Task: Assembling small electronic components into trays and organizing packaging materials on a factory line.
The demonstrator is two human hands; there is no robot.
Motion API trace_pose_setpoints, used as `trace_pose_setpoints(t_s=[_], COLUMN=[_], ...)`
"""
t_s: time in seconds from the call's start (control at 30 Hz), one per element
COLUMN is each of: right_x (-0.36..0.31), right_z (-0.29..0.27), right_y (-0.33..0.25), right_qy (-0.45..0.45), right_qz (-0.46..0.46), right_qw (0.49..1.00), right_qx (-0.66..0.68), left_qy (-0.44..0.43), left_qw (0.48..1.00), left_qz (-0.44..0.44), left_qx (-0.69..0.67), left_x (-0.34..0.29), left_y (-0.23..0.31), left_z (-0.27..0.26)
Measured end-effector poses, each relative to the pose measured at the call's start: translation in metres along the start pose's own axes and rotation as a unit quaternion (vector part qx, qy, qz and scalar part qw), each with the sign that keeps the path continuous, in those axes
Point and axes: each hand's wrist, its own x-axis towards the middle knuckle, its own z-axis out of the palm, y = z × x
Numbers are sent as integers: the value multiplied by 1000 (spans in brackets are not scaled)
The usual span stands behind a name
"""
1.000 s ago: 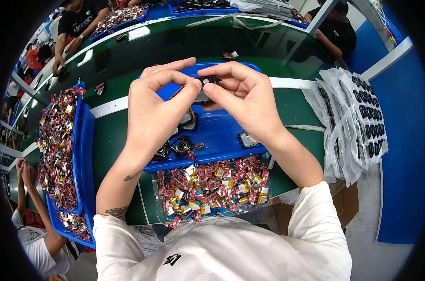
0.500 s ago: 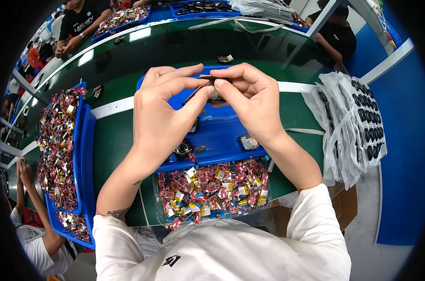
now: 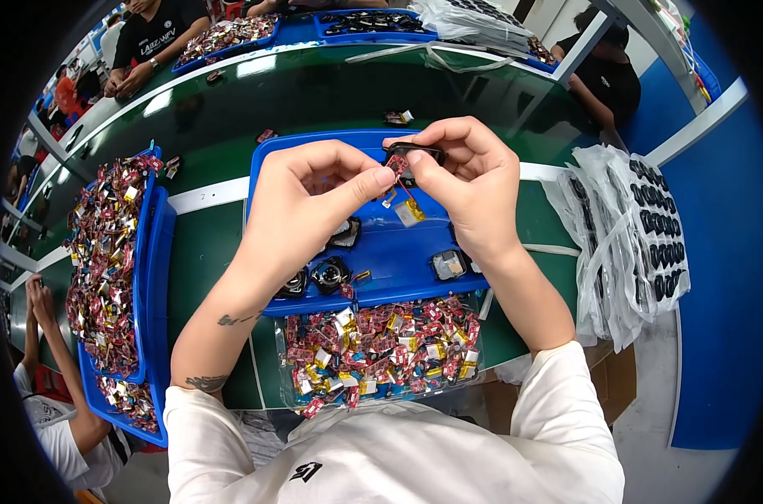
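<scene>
Over a blue tray (image 3: pixel 390 281), my left hand (image 3: pixel 302 191) pinches a small red circuit board (image 3: pixel 397 165) between thumb and fingers. From the board, thin wires lead to a silver battery (image 3: pixel 411 212) with yellow tape, dangling over the tray. My right hand (image 3: pixel 476 186) grips a black plastic casing (image 3: pixel 423 152) close beside the board, thumb on its near side. Part of the casing is hidden by my fingers. Below in the tray lie round black casings (image 3: pixel 330 274) at the left and a casing with a pale insert (image 3: pixel 449 265) at the right.
A clear tray (image 3: pixel 282 357) heaped with red boards and batteries lies nearest me. Blue bins (image 3: pixel 156 311) of similar parts stand left. Bagged black parts (image 3: pixel 625 227) are stacked right. Loose boards (image 3: pixel 397 118) rest on the green table (image 3: pixel 306 92). Other people sit around.
The red board and its dangling battery have come into clear view at my left fingertips. Both hands have drawn slightly apart, and the black casing now shows in my right hand.
</scene>
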Motion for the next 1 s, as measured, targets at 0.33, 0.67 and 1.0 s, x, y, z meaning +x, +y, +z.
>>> trace_pose_setpoints(t_s=[0.33,0.67,1.0], right_x=[-2,68,92], right_z=[1,-90,-254], right_y=[-8,20,155], right_qy=[-31,119,277], right_qz=[-29,7,231], right_qw=[999,981,826], right_qx=[-13,-154,-434], left_qy=[33,42,21], left_qw=[995,998,999], left_qz=[-38,-14,7], left_qx=[-81,-33,37], left_x=[4,7,10], left_y=[-5,9,4], left_z=[2,-19,-28])
